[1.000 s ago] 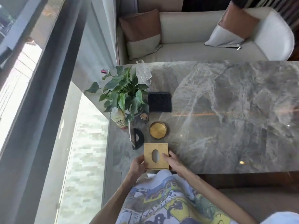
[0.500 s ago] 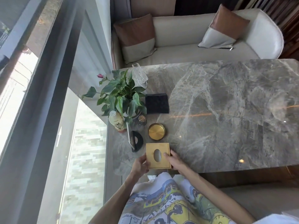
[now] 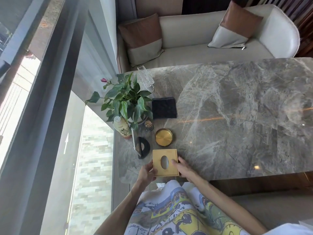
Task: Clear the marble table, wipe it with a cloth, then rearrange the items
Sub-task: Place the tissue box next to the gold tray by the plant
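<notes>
A gold square tissue box [image 3: 159,170] with an oval slot sits at the near left edge of the grey marble table [image 3: 237,116]. My left hand [image 3: 146,173] grips its left side and my right hand [image 3: 183,167] grips its right side, fingers over the top. Beyond it stand a round gold dish [image 3: 164,137], a black stand with a clear panel [image 3: 143,147], a small jar of sticks [image 3: 148,125], a yellow bottle [image 3: 122,128], a potted green plant [image 3: 127,100], a folded black cloth [image 3: 164,107] and a clear glass piece [image 3: 147,80].
A cream sofa [image 3: 203,53] with two brown-and-grey cushions runs along the far side of the table. A tall window [image 3: 50,116] fills the left. All items cluster at the table's left end.
The view has shifted slightly. Both hands stay on the tissue box, which has barely moved at the near edge.
</notes>
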The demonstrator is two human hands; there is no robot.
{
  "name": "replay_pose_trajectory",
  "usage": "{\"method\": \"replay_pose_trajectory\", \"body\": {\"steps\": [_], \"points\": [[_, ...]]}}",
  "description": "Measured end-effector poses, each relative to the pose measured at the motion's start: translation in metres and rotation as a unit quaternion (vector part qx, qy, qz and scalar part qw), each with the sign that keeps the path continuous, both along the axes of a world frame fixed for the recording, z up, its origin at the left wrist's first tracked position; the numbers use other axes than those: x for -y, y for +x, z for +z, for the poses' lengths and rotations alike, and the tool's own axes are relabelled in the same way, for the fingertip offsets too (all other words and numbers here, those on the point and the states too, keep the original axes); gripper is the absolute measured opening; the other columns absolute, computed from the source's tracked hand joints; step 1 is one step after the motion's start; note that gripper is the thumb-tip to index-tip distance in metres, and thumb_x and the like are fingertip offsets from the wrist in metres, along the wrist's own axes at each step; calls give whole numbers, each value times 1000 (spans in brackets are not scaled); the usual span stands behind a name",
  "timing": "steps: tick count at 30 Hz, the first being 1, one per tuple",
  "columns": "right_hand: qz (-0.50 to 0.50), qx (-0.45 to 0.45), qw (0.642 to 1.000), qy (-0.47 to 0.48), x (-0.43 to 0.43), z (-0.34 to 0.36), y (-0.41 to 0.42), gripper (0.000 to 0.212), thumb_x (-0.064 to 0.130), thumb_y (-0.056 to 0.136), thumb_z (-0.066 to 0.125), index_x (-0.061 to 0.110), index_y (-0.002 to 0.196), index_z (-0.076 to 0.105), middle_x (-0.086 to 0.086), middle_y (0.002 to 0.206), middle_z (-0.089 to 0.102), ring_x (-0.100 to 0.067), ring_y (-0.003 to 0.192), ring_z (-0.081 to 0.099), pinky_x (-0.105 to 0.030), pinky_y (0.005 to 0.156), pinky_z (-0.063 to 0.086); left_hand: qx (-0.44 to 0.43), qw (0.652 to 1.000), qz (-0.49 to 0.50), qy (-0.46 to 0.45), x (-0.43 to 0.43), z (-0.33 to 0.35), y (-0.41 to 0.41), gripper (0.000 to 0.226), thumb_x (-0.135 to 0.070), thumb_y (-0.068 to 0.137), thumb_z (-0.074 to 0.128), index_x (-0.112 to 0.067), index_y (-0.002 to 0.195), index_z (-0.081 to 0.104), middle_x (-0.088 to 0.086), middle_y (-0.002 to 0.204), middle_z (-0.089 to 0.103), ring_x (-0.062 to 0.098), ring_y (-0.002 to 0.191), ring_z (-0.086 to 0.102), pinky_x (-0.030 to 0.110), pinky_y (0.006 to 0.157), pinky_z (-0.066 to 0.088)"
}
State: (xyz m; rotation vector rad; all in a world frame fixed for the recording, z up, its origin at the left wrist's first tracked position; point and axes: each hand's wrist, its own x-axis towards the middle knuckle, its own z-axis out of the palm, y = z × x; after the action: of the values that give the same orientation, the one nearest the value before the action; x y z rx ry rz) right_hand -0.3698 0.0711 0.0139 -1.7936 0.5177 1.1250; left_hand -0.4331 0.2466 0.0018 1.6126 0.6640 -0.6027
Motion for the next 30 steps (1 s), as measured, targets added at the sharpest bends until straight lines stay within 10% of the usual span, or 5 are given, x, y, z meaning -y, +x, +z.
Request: {"method": "replay_pose_trajectory", "body": {"steps": [13,17,19,22,30], "points": [[0,-17,1000,16,3,-4,4,56,43,102,44,28,153,29,-7,153,42,-32,137,44,-51,107,44,30,999,-18,-3,-1,0,-3,53,3,87,44,-22,132,58,4,77,59,23,69,43,35,65,40],[37,22,999,18,6,-6,4,60,42,101,46,27,155,25,-4,155,39,-28,139,42,-45,112,40,10,999,-33,28,-1,6,1,63,-6,84,46,-26,143,42,3,106,67,22,78,55,32,58,44],[81,104,991,3,9,-7,2,69,37,101,48,22,158,12,-3,162,25,-24,149,27,-41,121,27,15,997,-58,56,3,10,2,70,-2,90,47,-21,152,22,6,133,57,25,106,61,30,74,57],[226,228,945,-57,21,-10,-5,77,33,101,49,20,158,-1,-3,167,-5,-21,155,2,-38,126,13,85,967,-152,186,6,10,-3,71,-5,92,49,-12,154,15,10,156,31,27,142,36,35,113,36],[382,316,862,-105,35,-27,-15,86,34,97,55,20,158,-4,10,158,-27,-22,155,-5,-33,126,10,114,903,-306,279,10,1,-12,77,-6,93,48,-20,155,4,10,163,-12,27,153,4,28,117,29]]}}
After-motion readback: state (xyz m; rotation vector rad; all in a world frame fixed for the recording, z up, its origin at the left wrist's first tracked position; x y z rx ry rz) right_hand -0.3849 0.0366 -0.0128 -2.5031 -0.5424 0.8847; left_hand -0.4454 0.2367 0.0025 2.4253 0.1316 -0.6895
